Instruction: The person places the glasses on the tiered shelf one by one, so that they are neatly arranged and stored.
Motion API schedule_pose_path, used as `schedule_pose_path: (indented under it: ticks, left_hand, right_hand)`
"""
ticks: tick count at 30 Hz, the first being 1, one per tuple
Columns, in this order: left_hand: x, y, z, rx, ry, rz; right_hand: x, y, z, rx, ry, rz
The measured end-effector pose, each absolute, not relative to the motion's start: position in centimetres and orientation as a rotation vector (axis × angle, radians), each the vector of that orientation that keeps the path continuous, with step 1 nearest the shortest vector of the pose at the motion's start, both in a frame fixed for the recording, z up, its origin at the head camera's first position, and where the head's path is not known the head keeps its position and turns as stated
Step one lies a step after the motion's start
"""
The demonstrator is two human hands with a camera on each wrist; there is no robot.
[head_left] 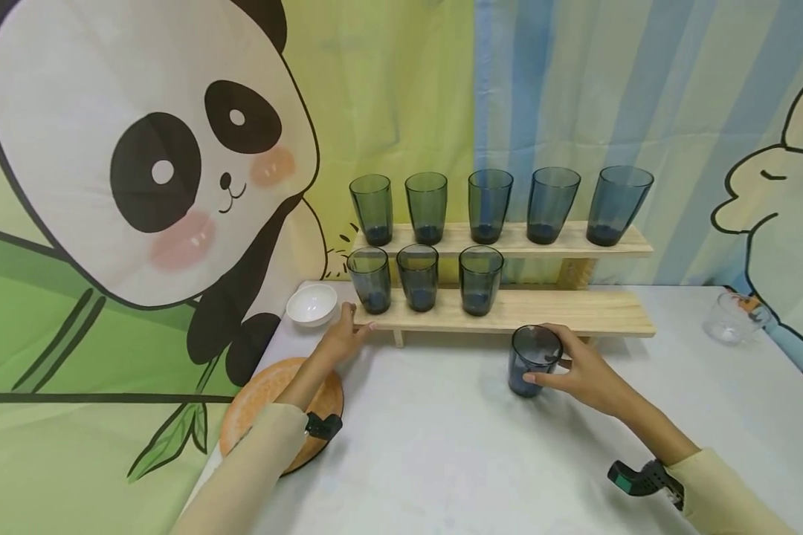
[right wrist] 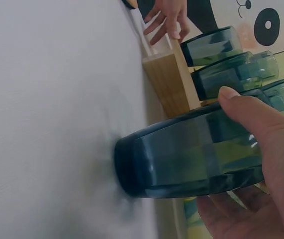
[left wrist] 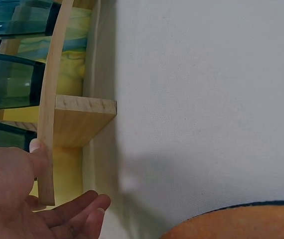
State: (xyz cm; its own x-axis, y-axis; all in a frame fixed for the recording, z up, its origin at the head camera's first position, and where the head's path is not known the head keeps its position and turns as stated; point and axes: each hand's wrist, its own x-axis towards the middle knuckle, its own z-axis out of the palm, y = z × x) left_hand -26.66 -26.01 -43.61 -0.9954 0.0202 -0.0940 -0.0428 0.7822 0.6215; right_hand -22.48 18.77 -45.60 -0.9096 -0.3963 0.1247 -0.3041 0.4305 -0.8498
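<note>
The right hand wraps thumb and fingers around a smooth, smoky blue-grey tumbler standing upright on the white table, low and right of centre in the head view, just in front of the lower shelf's front edge with bare tabletop open toward the bottom of the frame. The left hand lies with relaxed, nearly straight fingers, thumb pressed to the left end of the pale wooden two-tier rack, gripping nothing. Three matching tumblers fill the lower tier's left part, its right part free, and five line the upper; a white bowl and an orange round board sit at lower left.
</note>
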Motion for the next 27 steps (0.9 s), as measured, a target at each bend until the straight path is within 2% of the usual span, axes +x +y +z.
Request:
schedule_pose_path:
  ticks: [20, 27]
  left_hand:
    - [-26.3, -26.1, -43.5, 0.021, 2.861, 1.071]
    - [-26.6, -26.1, -43.8, 0.041, 2.867, 1.068]
  right_hand:
    - [-22.8, 18.9, -47.6, -0.701, 2.466, -1.577]
    - [-21.8, 19.3, -47.8, -0.692, 2.499, -1.587]
